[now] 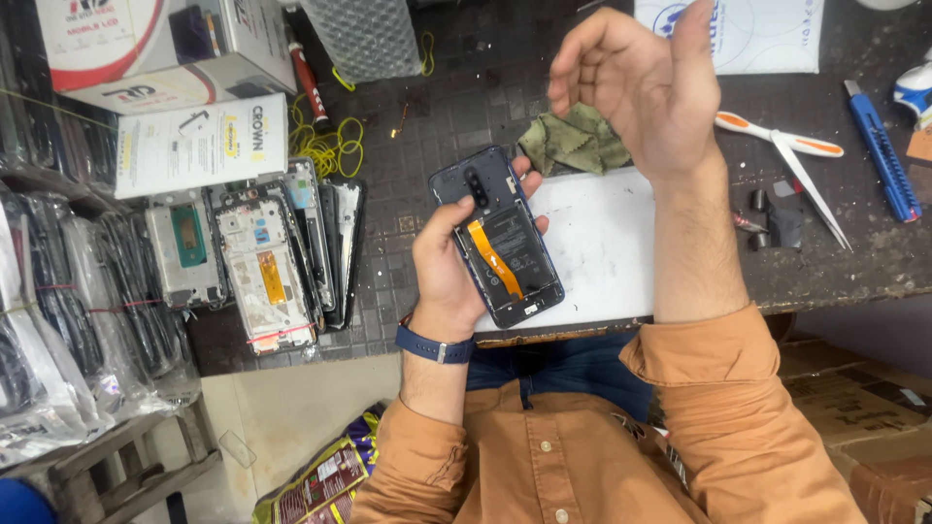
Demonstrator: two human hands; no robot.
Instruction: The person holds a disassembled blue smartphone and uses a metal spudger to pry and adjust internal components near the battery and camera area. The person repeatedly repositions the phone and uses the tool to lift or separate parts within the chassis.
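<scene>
My left hand [445, 260] grips an opened phone [497, 236] with its back cover off. A black battery and an orange ribbon cable show inside it, and the camera end points away from me. The phone hangs over the near edge of a white mat [597, 252]. My right hand [636, 82] is raised above the bench, palm up, fingers loosely curled, with nothing in it. A crumpled green cloth [573, 141] lies just under that hand.
Several stripped phone frames [262, 257] lie in a row at the left, with boxes [165, 58] behind them. Scissors [791, 155], a blue utility knife [882, 146] and small black parts [772, 218] lie to the right. Yellow rubber bands [330, 146] sit near a bubble-wrap roll.
</scene>
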